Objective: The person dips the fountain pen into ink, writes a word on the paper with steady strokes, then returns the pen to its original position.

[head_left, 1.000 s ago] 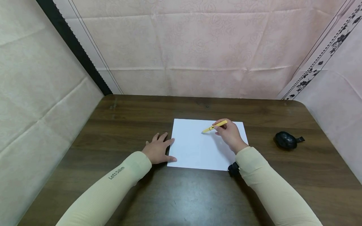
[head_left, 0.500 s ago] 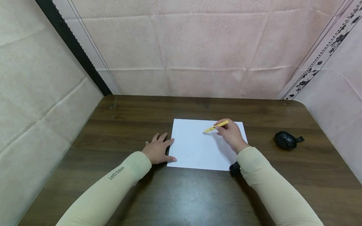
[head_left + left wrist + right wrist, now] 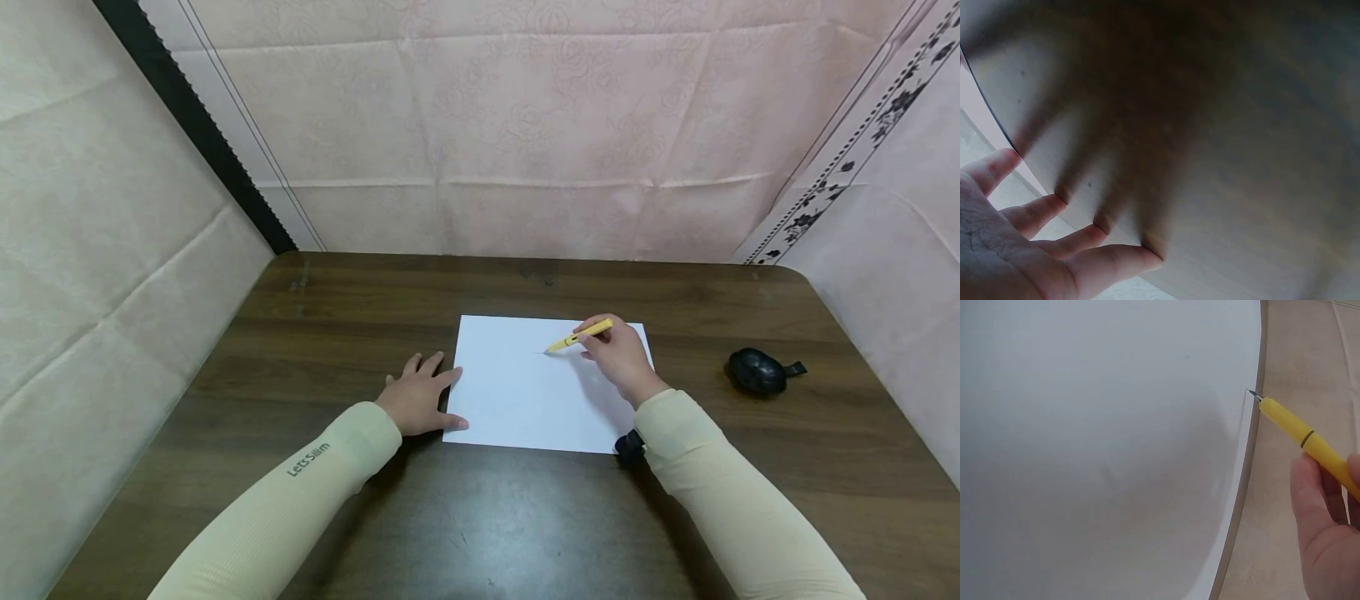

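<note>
A sheet of white paper (image 3: pixel 517 392) lies on the brown wooden table. My right hand (image 3: pixel 618 358) pinches a yellow fountain pen (image 3: pixel 585 335) between thumb and fingers, its tip down at the upper middle of the sheet. A short, faint line runs left from the tip. In the right wrist view the pen (image 3: pixel 1291 425) shows a dark metal nib and a dark ring round its body. My left hand (image 3: pixel 416 400) rests with fingers spread at the sheet's left edge, thumb on the paper. Its fingertips touch the tabletop in the left wrist view, where the hand (image 3: pixel 1035 250) shows from the palm side.
A glossy black rounded object (image 3: pixel 759 372) with a small stub stands on the table (image 3: pixel 360 292) to the right of the paper. Pale cloth (image 3: pixel 525 125) hangs behind the table's far edge and on both sides. A black device sits under the right cuff.
My right hand and the pen have moved a little to the right over the paper, and a faint line now shows left of the tip. The left hand has stayed in place.
</note>
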A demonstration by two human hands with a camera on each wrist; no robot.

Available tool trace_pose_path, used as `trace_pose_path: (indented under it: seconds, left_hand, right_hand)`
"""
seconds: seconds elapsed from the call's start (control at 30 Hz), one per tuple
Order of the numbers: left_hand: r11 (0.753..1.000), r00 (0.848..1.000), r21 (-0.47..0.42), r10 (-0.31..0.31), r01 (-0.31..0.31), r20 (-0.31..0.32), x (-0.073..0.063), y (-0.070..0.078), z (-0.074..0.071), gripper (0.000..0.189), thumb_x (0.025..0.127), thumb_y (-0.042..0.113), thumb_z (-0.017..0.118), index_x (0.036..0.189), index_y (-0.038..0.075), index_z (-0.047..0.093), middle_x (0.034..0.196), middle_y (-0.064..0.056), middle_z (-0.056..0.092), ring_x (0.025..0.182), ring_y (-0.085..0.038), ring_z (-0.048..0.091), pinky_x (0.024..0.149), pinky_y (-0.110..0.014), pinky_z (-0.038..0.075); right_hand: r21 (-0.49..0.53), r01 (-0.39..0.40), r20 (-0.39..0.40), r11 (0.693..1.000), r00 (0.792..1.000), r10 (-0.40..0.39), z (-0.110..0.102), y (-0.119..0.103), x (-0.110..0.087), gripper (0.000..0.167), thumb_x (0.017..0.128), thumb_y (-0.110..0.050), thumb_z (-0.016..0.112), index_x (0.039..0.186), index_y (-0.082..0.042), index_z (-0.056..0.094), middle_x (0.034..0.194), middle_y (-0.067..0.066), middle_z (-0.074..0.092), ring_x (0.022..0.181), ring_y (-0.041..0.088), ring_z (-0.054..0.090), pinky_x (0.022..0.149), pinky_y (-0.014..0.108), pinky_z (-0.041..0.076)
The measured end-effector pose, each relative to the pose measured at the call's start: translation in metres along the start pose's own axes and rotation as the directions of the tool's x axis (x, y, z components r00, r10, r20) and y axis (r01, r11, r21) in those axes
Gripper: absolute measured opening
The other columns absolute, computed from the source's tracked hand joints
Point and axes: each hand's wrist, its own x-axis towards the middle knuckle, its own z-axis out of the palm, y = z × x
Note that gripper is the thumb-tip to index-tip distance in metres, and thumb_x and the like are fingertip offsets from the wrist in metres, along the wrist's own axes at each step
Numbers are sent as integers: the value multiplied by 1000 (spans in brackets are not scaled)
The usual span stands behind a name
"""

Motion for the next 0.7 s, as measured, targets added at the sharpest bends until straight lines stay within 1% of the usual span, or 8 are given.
trace_pose_path:
  seconds: [0.37, 0.6, 0.7]
  left_hand:
    - [1000, 1000, 6, 9, -9, -2, -1, 1, -2, 85, 81, 58, 69, 150, 21, 37, 159, -16, 20, 143, -47, 15, 99, -74, 26]
    - [1000, 1000, 7, 8, -8, -1, 0, 0, -1, 85, 81, 59, 69, 151, 23, 36, 159, -15, 20, 144, -46, 14, 99, -74, 26]
    - [1000, 1000, 7, 12, -12, -6, 1, -1, 1, 85, 81, 59, 69, 150, 22, 37, 159, -16, 21, 143, -46, 15, 98, -74, 26]
  right_hand:
    - [-5, 23, -2, 1000, 1000, -23, -9, 3, -3, 25, 101, -12, 51, 122, 1, 52, 130, 21, 51, 119, 32, 52, 96, 40, 49]
    - [6, -15, -14, 1000, 1000, 15, -12, 6, -2, 24, 100, -13, 52, 121, -1, 52, 131, 19, 50, 119, 32, 52, 96, 40, 48]
    - [8, -20, -18, 1000, 1000, 21, -14, 7, -3, 24, 100, -13, 53, 121, -2, 52, 132, 19, 49, 119, 32, 53, 96, 40, 48]
